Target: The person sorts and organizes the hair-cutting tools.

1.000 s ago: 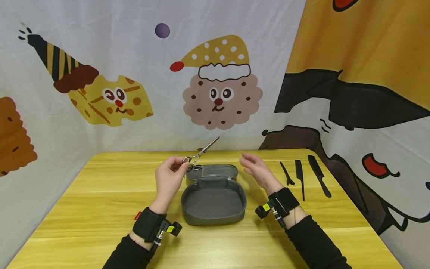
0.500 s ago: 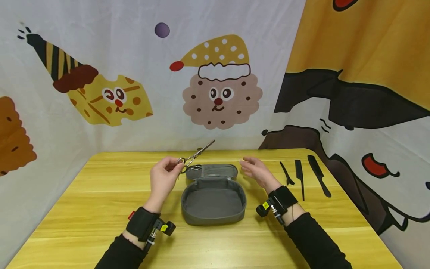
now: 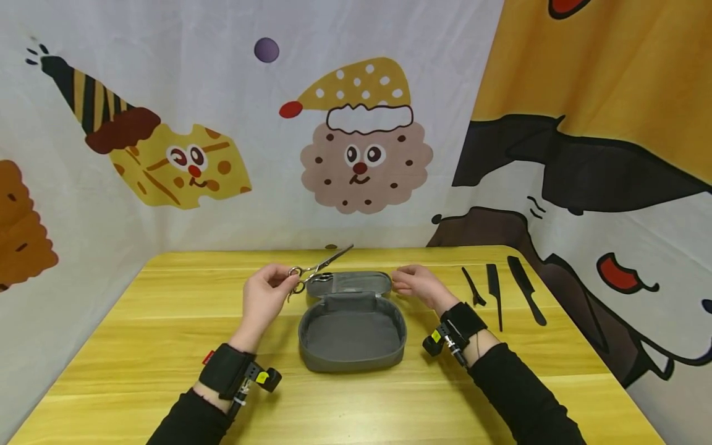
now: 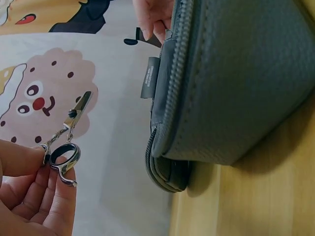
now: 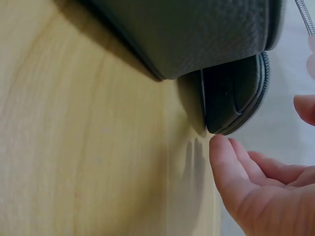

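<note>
Pinching a pair of shiny silver metal scissors (image 3: 334, 256) by the finger rings, the left hand (image 3: 261, 298) holds them raised, blades pointing up and away toward the right, just beyond its fingertips. A rounded dark-grey zippered case (image 3: 353, 363) stands open between the two hands, its lid (image 3: 364, 282) folded back. The scissors are near the lid's left end. The right hand (image 3: 421, 285) is at the lid's right end, fingers slightly bent and thumb apart, holding nothing; whether its fingertips touch the lid is hard to tell. Farther right, a slim black clip (image 3: 473, 286), a narrow black tail comb (image 3: 494, 281) and a broad black handled comb (image 3: 521, 278) lie on the yellow wood-grain table (image 3: 167, 346).
</note>
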`<state>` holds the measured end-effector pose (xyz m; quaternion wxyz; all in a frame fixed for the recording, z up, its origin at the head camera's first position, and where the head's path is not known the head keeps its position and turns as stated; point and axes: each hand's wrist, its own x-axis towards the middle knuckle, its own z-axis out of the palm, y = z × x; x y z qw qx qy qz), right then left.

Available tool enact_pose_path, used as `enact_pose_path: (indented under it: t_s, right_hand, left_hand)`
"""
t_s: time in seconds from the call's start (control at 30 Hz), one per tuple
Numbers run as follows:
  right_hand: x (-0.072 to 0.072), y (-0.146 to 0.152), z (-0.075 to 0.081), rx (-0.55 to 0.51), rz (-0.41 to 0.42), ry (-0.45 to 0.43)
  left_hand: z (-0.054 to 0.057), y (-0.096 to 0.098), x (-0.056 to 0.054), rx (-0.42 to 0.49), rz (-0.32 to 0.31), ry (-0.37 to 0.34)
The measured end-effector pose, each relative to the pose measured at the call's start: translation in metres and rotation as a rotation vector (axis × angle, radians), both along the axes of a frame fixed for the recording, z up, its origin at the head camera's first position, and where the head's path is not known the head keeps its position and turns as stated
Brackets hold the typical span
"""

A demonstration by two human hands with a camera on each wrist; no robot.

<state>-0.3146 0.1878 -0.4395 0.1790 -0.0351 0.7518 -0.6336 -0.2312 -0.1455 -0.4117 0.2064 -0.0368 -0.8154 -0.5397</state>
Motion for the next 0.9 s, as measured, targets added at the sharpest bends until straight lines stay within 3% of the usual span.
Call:
enact_pose_path:
  t_s: [0.13, 0.4, 0.9]
  right_hand:
    - [-0.002, -0.002, -0.002, 0.052, 0.013, -0.001]
    - [-0.008, -0.003, -0.008, 0.004, 0.024, -0.061]
    - [-0.015, -0.005, -0.015, 0.059, 0.065, -0.055]
  left_hand:
    - [-0.002, -0.004, 0.000, 0.011, -0.019, -0.031]
    - [-0.009, -0.010, 0.001, 0.032, -0.046, -0.059]
    - [-0.020, -0.028, -0.001, 0.028, -0.033, -0.149]
